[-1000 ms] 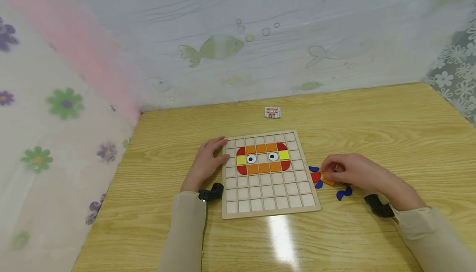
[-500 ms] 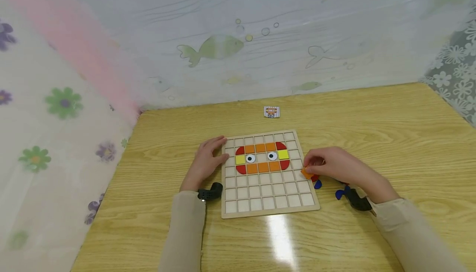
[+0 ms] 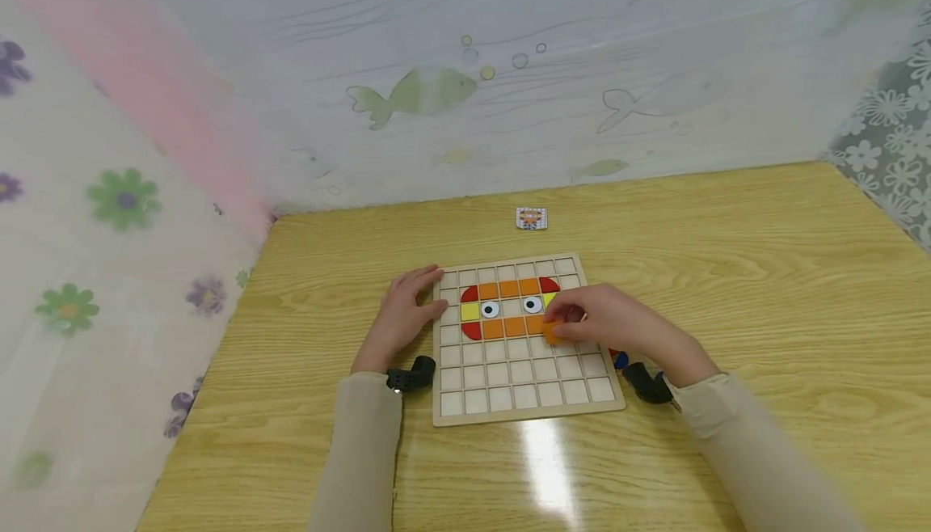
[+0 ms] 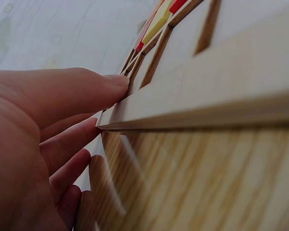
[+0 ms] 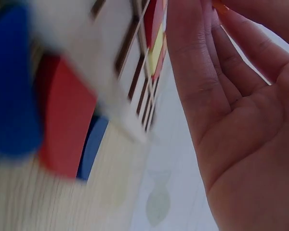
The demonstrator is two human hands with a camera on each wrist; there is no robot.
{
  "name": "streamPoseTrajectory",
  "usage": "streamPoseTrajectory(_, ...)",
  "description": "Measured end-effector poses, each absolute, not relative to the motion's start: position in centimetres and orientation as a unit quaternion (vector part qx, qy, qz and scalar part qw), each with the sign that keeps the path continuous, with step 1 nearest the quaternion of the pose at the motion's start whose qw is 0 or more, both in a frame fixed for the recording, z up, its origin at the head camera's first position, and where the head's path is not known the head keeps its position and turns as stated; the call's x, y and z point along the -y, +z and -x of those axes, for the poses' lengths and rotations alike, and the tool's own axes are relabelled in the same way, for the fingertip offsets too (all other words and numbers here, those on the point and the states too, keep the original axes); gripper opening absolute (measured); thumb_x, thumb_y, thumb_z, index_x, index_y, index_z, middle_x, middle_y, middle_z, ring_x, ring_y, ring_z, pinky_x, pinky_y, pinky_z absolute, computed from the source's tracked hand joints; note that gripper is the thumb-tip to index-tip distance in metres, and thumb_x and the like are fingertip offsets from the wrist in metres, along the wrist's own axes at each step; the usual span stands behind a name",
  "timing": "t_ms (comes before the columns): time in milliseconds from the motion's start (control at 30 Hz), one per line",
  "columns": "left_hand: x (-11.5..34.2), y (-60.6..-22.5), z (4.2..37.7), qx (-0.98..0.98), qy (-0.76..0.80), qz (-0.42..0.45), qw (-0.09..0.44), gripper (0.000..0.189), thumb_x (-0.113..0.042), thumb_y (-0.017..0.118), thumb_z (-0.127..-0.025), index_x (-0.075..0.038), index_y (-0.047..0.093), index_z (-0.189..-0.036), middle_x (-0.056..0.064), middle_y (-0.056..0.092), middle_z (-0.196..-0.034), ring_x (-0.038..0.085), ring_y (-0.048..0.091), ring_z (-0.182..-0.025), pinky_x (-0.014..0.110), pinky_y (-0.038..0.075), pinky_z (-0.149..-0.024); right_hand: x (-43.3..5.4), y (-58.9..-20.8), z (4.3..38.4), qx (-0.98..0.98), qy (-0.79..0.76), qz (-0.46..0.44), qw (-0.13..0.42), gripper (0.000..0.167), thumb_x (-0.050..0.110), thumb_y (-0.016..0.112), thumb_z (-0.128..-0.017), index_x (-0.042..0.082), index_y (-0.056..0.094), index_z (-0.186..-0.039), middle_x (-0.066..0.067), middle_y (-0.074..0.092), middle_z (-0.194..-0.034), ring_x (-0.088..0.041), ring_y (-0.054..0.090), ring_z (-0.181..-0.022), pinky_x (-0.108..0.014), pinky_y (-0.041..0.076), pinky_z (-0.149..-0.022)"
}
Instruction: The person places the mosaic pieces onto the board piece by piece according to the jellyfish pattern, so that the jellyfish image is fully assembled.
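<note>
A wooden grid board lies on the table, its cells partly filled with orange, yellow and red tiles and two round eye tiles. My left hand rests at its left edge; in the left wrist view, the thumb lies on the rim with the fingers loosely beside it. Over the board's right half, my right hand pinches an orange square tile between thumb and fingertips, just below the orange row. That hand covers part of the yellow tile and the lower right corner of the pattern.
Beside the board's right edge lie a red piece and several blue pieces, partly hidden by the right arm in the head view. A small picture card lies beyond the board. Patterned sheets hang behind the table.
My right hand has picked up the orange tile from the loose pieces and carried it left over the board. My left hand has stayed at the board's left edge.
</note>
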State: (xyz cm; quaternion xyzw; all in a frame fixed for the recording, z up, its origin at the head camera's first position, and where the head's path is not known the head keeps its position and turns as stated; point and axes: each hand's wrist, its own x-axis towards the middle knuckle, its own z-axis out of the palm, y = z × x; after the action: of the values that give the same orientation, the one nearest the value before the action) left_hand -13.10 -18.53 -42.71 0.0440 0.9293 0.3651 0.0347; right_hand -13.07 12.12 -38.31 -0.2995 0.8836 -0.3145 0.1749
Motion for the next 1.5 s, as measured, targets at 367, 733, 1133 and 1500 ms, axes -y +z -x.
streamPoseTrajectory(367,18.7,-42.6,12.9,-0.929,0.365,-0.046,0.035,0.050,-0.029,0.058,-0.086,-0.021,0.044,-0.133,-0.008,0.032,-0.140,0.019,0.017,-0.131,0.048,0.015,-0.103,-9.5,-38.7,13.1,-0.876,-0.303,0.342,0.155,0.011,0.019,0.065,-0.081,0.024,0.065,-0.091,0.013,0.058,-0.082,-0.009,0.049,-0.071,-0.027,0.042,-0.066)
streamPoseTrajectory(733,18.7,-42.6,12.9,-0.930,0.363,-0.047,0.034,0.051,-0.029,0.059,-0.086,-0.020,0.044,-0.133,-0.008,0.032,-0.140,0.019,0.017,-0.131,0.047,0.016,-0.103,-8.0,-39.2,12.4,-0.884,-0.291,0.338,0.140,0.010,0.015,0.064,-0.081,0.021,0.065,-0.089,0.013,0.059,-0.080,-0.007,0.050,-0.071,-0.026,0.042,-0.067)
streamPoseTrajectory(1133,18.5,-42.6,13.1,-0.930,0.362,-0.047,0.036,0.051,-0.029,0.059,-0.086,-0.020,0.044,-0.133,-0.007,0.032,-0.140,0.020,0.018,-0.131,0.046,0.018,-0.103,-7.5,-39.4,11.7,-0.901,-0.267,0.327,0.103,0.004,0.015,0.067,-0.079,0.019,0.066,-0.080,0.012,0.056,-0.077,-0.007,0.050,-0.071,-0.026,0.043,-0.068)
streamPoseTrajectory(1500,18.5,-42.7,13.1,-0.930,0.363,-0.048,0.033,0.051,-0.029,0.059,-0.086,-0.020,0.044,-0.133,-0.008,0.033,-0.140,0.019,0.017,-0.131,0.046,0.017,-0.103,-7.5,-39.5,12.0,-0.895,-0.277,0.331,0.110,0.007,0.016,0.067,-0.079,0.018,0.066,-0.085,0.013,0.056,-0.076,-0.006,0.049,-0.069,-0.025,0.042,-0.066)
